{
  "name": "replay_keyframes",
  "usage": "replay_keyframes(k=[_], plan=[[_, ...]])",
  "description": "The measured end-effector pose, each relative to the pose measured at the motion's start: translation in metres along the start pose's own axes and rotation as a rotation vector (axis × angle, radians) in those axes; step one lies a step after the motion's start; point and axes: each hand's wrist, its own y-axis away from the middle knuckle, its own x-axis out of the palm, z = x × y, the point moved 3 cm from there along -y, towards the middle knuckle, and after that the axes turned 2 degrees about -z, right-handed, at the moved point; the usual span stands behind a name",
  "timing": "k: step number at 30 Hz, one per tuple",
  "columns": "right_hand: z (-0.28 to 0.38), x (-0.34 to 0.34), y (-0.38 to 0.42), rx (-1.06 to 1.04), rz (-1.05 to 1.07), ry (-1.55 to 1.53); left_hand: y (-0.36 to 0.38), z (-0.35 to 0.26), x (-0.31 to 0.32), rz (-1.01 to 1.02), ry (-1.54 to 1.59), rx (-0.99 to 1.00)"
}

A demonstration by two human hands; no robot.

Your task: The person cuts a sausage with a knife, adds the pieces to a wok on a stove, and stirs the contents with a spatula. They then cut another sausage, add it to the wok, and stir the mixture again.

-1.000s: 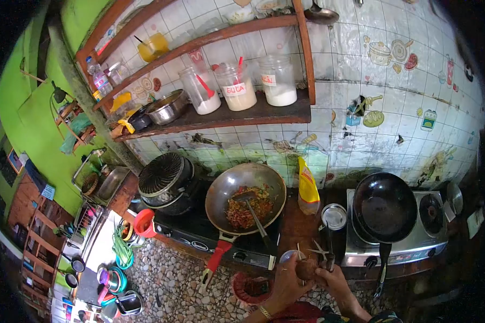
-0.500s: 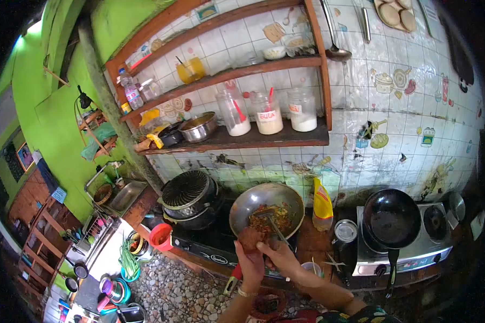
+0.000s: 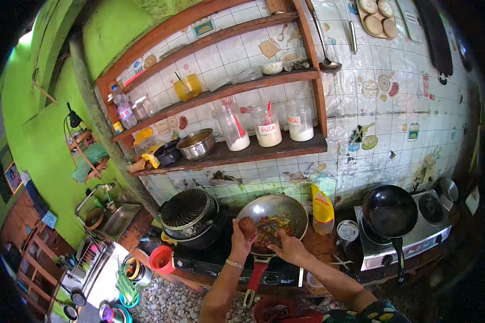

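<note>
My left hand (image 3: pixel 241 245) is closed round a rounded brown bowl-like thing (image 3: pixel 247 225), held over the left rim of the frying pan (image 3: pixel 272 202). Chopped food (image 3: pixel 282 219) in red, green and yellow lies in that pan. My right hand (image 3: pixel 290 249) reaches over the pan's near right side, fingers curled on the handle of a metal spatula (image 3: pixel 269 223) whose blade is among the food. Much of that handle is hidden by the hand. The pan's red handle (image 3: pixel 257 273) points toward me between my forearms.
A lidded dark pot (image 3: pixel 188 212) stands left of the pan, near a red container (image 3: pixel 161 259). To the right are a yellow pouch (image 3: pixel 323 210), a can (image 3: pixel 347 230) and a black frying pan (image 3: pixel 389 210) on a second stove (image 3: pixel 431 237). A shelf (image 3: pixel 237 156) with jars hangs above.
My right hand has left the brown bowl-like thing and moved onto the spatula. My left hand has raised that thing toward the pan's left rim. The camera view has shifted slightly.
</note>
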Motion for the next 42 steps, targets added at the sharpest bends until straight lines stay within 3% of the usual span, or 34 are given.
replay_keyframes(k=[3, 5, 7, 9, 15, 18, 20, 22, 25, 27, 38, 42], plan=[[-0.001, 0.013, -0.003, -0.058, -0.075, 0.127, -0.011, 0.001, 0.001, 0.060, -0.043, 0.004], [0.005, 0.016, -0.008, 0.009, -0.072, 0.140, -0.013, 0.000, 0.004, 0.111, -0.077, 0.033], [0.011, 0.017, -0.009, 0.071, -0.067, 0.151, -0.016, -0.001, 0.005, -0.003, -0.006, 0.008], [0.019, 0.019, -0.007, -0.039, -0.123, 0.393, -0.026, 0.003, -0.003, -0.001, -0.039, 0.033], [0.023, 0.041, -0.008, -0.128, -0.315, 0.563, -0.018, -0.006, 0.000, -0.115, -0.166, 0.138], [0.029, 0.042, -0.013, 0.012, -0.176, 0.556, -0.004, -0.018, 0.011, -0.155, -0.209, 0.202], [0.030, 0.044, -0.014, 0.005, -0.225, 0.524, -0.003, -0.017, 0.011, -0.189, -0.233, 0.226], [0.030, 0.045, -0.015, -0.005, -0.274, 0.491, -0.012, -0.019, 0.007, -0.260, -0.276, 0.444], [0.033, 0.045, -0.017, 0.015, -0.254, 0.507, -0.024, -0.015, -0.001, -0.276, -0.352, 0.553], [0.033, 0.045, -0.020, 0.147, -0.112, 0.441, -0.022, -0.016, 0.001, -0.273, -0.356, 0.579], [0.030, 0.050, -0.026, 0.231, -0.041, 0.279, -0.021, -0.021, -0.002, -0.374, -0.681, 0.747], [0.021, 0.058, -0.032, 0.207, -0.096, 0.218, -0.039, -0.015, -0.009, -0.266, -0.677, 0.733]])
